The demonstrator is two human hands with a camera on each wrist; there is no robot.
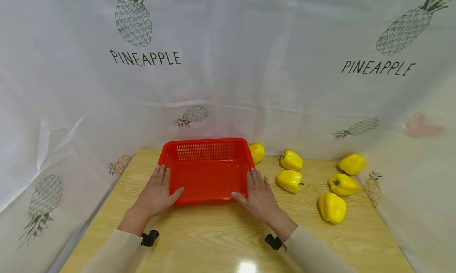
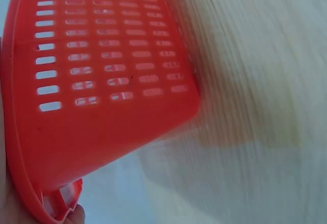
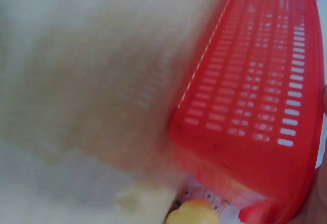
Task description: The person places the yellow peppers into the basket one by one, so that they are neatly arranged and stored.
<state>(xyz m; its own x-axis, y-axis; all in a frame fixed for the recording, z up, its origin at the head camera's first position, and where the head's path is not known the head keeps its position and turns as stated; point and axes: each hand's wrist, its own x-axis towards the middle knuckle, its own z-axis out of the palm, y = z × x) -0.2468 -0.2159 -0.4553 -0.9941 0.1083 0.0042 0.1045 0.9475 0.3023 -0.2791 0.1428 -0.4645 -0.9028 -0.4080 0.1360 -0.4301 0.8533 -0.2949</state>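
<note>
A red plastic basket (image 1: 210, 200) with slotted walls stands at the back of the table, its inside bare in the head view. My left hand (image 1: 156, 193) holds its left front corner, thumb over the front rim and fingers along the side. At the opposite corner my right hand (image 1: 260, 195) holds the rim in the same manner. In the left wrist view, fingertips (image 2: 77, 215) show beside the basket's handle (image 2: 64, 198). Much of each grip is hidden behind the rim. One yellow bell pepper (image 1: 257, 153) is partly covered by the basket's right side.
Right of the basket lie two yellow bell peppers (image 1: 289, 180). Farther right, three more bell peppers (image 1: 332, 208) form a row near the wooden table's (image 1: 213, 233) right edge. A white pineapple-print sheet (image 1: 242, 75) hangs behind the table and along both sides.
</note>
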